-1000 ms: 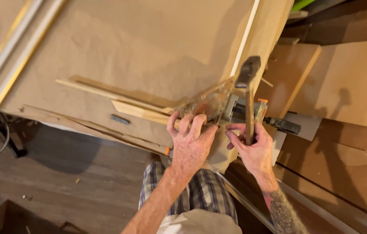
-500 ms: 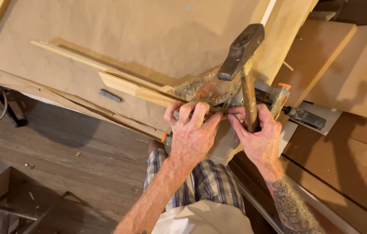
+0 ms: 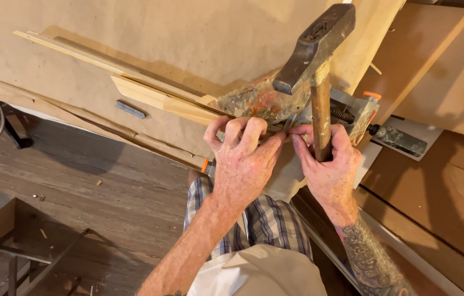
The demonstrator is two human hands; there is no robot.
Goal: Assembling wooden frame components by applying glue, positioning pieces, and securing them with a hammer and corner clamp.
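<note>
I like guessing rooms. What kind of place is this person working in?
Probably a woodworking shop. The right hand holds a hammer, wooden strips lie on a paper-covered bench, and a clamp sits beside them.

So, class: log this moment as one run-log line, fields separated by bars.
left hand: fingers pressed on wood strip | right hand: grips hammer handle, head raised | clamp: beside right hand | surface: paper-covered bench
</note>
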